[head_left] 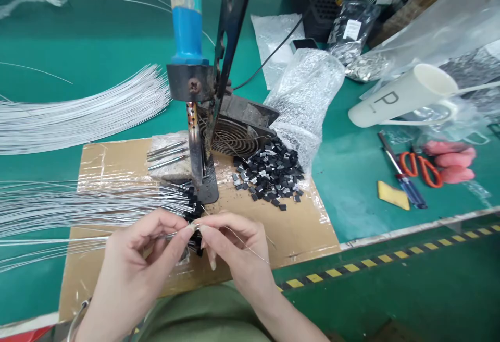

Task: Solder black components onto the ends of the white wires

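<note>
My left hand pinches a thin white wire, its thumb and forefinger meeting the tips of my right hand. From the right hand's fingers a fine strand of solder wire trails to the right. What sits between the fingertips is mostly hidden. Just behind them lies a bundle of white wires with small black connectors on their ends. The tip of a blue-handled soldering iron, clamped upright in a stand, points down above those connectors. A heap of loose black connectors lies to the right.
Brown cardboard covers the work spot. A small fan stands behind the iron. Another white wire bundle lies at the left. To the right are a white mug, orange-handled scissors, a screwdriver and a yellow sponge.
</note>
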The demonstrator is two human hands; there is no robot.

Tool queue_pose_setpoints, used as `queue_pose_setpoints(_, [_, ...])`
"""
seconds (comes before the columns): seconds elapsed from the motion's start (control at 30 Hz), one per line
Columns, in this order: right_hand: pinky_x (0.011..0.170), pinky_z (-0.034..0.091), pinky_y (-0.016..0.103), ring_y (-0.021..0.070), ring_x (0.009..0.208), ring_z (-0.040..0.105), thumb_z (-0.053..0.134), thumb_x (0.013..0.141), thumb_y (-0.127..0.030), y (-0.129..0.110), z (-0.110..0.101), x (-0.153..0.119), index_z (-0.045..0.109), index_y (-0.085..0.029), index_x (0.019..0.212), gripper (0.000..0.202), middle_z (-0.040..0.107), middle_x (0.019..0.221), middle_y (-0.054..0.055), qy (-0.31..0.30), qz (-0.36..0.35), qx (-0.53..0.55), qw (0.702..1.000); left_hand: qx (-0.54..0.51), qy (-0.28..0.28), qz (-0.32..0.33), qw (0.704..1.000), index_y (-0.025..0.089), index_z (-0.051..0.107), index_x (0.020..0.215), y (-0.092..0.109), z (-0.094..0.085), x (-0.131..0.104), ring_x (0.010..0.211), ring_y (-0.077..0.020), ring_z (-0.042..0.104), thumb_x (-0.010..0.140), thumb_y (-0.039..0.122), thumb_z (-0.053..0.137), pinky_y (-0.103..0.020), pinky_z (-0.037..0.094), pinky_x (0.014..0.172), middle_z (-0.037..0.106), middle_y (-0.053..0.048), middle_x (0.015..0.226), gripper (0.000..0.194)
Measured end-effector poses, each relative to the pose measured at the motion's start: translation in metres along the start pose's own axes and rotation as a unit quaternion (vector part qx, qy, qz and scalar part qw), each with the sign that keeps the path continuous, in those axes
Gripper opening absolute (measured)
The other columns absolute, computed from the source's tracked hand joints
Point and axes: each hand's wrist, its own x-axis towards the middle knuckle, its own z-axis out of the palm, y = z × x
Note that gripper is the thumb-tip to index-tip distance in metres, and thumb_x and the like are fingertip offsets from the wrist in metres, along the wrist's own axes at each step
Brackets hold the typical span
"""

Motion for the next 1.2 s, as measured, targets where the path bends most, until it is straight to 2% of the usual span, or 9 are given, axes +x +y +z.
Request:
queue_pose_setpoints(0.27, [0.043,0.044,0.017,0.0061,0.045,0.051,0.089,0.087,-0.035,0.002,0.0,0.002,0.09,-0.023,0.087,0.012,0.073,0.064,0.001,0.004,0.028,0.023,0.999,0.02,0.036,0.03,0.999,0.022,0.076,0.087,-0.002,0.005,-0.007,0.057,-0.0118,0.063,0.094,0.038,0.075,-0.017,0.045,0.049,0.075,0.0,0.072,0.017])
queue_pose_setpoints(0.5, [0.039,0.038,0.021,0.0074,0.041,0.048,0.093,0.079,-0.038,-0.005,-0.005,0.006,0.087,-0.02,0.078,0.018,0.069,0.057,-0.001,-0.012,0.082,0.03,0.996,-0.003,0.0,0.03,1.0,0.022,0.076,0.087,0.001,0.003,-0.005,0.056,-0.0107,0.061,0.095,0.034,0.073,-0.016,0.048,0.051,0.074,0.001,0.071,0.014])
queue_pose_setpoints(0.73, [0.04,0.038,0.021,0.0074,0.041,0.049,0.094,0.077,-0.036,-0.011,-0.009,0.007,0.085,-0.02,0.075,0.018,0.068,0.056,-0.002,-0.031,0.13,0.046,0.99,0.006,-0.018,0.03,0.999,0.023,0.075,0.083,0.002,0.001,-0.006,0.051,-0.0082,0.054,0.095,0.033,0.072,-0.015,0.042,0.048,0.069,0.003,0.066,0.016])
queue_pose_setpoints(0.87, [0.039,0.038,0.021,0.007,0.041,0.048,0.093,0.077,-0.036,-0.008,-0.007,0.007,0.086,-0.02,0.079,0.018,0.067,0.057,-0.002,-0.029,0.13,0.065,0.989,0.036,0.003,0.023,0.999,0.022,0.076,0.086,-0.001,0.004,-0.008,0.058,-0.012,0.061,0.097,0.038,0.071,-0.02,0.043,0.051,0.073,0.0,0.071,0.02])
queue_pose_setpoints(0.97, [0.039,0.04,0.021,0.0071,0.041,0.048,0.091,0.08,-0.038,-0.006,-0.006,0.006,0.087,-0.02,0.082,0.018,0.066,0.058,-0.002,-0.024,0.124,0.076,0.989,0.061,0.029,0.042,0.997,0.022,0.075,0.088,-0.004,0.007,-0.009,0.065,-0.0147,0.067,0.097,0.039,0.071,-0.022,0.047,0.056,0.075,0.0,0.073,0.02])
queue_pose_setpoints(1.2, [0.039,0.038,0.019,0.0055,0.042,0.046,0.091,0.079,-0.037,-0.001,0.001,0.005,0.088,-0.021,0.08,0.017,0.065,0.058,-0.002,-0.006,0.11,0.112,0.988,0.06,0.072,0.07,0.993,0.023,0.074,0.089,-0.009,0.015,-0.012,0.069,-0.0142,0.068,0.098,0.033,0.072,-0.022,0.051,0.061,0.075,0.001,0.076,0.013])
